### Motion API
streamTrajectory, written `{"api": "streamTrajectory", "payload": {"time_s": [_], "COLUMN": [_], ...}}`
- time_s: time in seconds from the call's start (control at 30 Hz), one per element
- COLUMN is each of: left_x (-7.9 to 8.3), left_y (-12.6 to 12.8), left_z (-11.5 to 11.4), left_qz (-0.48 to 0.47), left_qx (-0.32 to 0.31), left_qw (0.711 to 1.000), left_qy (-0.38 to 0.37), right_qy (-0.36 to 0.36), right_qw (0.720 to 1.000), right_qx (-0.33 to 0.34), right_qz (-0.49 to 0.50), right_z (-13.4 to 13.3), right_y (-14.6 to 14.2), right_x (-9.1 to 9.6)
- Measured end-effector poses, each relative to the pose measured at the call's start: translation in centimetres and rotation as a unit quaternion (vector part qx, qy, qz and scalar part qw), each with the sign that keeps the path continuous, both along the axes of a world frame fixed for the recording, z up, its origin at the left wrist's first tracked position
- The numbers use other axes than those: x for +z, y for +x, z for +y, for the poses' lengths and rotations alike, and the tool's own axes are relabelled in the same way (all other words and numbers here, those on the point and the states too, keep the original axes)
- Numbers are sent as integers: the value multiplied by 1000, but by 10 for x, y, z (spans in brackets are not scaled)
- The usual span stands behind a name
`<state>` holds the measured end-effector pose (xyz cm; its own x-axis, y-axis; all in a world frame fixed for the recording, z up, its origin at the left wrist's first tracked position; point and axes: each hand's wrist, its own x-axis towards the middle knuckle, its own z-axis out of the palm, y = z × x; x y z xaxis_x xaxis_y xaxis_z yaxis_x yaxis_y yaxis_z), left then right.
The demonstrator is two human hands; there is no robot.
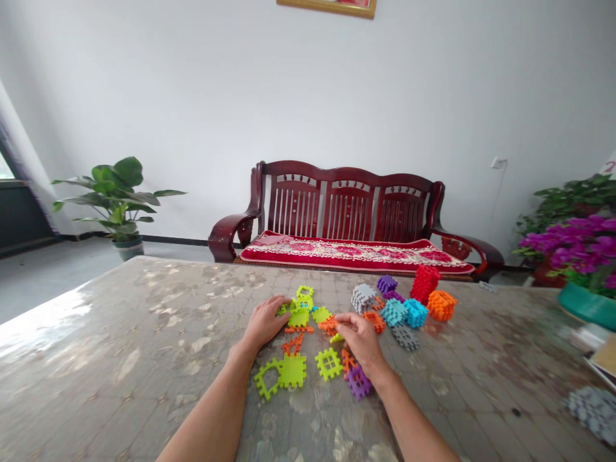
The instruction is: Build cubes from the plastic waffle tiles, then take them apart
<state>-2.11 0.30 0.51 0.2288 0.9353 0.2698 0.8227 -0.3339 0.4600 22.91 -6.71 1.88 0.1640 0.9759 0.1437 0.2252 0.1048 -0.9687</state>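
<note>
An orange piece (328,325) is held at its edge in a narrow pinch between the thumb and finger of the right hand (364,341), whose back is turned up and whose fingers are pointed toward ten o'clock. The left hand (266,321) is laid palm down, its fingertips pointed toward one o'clock and set against a cluster of yellow-green pieces (298,317); whether these are gripped or only steadied cannot be told. The left forearm (212,401) is angled in from seven o'clock, the right forearm (416,417) from five. A yellow-green window piece (328,364) is seen at eight o'clock from the right hand, and a purple window piece (359,383) at six. At two o'clock from that hand, a red stack (425,283) and an orange stack (441,305) are stood close together. All are borne by a patterned table (144,359) with a glossy, faintly reflecting top. Beyond it, at twelve to one o'clock, a dark red wooden bench (346,205) is spread with a red-and-white cushion (356,251) and backed by a pale wall (216,96). A leafy potted plant (118,196) is placed at ten o'clock, and purple flowers (577,240) in a teal planter (584,307) at two.
</note>
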Motion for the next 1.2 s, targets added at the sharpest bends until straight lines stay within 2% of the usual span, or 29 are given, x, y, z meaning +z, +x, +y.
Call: {"api": "streamTrajectory", "payload": {"time_s": [0.1,0.23,0.4,0.5,0.67,0.77,0.87,0.97,1.03,1.1,1.2], "left_x": [0,1,0,-2,-5,-6,-6,-5,-5,-4,-4], "left_y": [0,0,0,0,-1,-2,-2,-1,-1,-1,-1], "left_z": [0,-1,0,1,2,3,3,2,2,2,1], "left_qz": [-1,-1,3,3,-4,-9,-11,-17,-21,-20,-16], "left_qx": [1,-1,0,3,4,4,5,5,6,5,0], "left_qw": [1000,1000,1000,1000,1000,1000,1000,1000,1000,1000,1000], "left_qy": [1,-1,-4,-7,-12,-11,-10,-7,-6,-5,-6], "right_qy": [14,-27,-8,-7,7,11,14,25,58,91,92], "right_qw": [1000,998,999,995,989,995,992,968,946,920,893], "right_qx": [0,21,-16,-40,-92,-90,-84,-58,-23,12,44], "right_qz": [14,55,48,92,116,48,-97,-242,-319,-380,-439], "right_z": [-1,-3,-4,-4,5,10,8,-1,-6,-10,-11], "right_y": [-3,-5,-8,-8,3,10,11,2,-7,-14,-20], "right_x": [1,2,5,8,-1,-8,-9,-2,3,7,8]}}
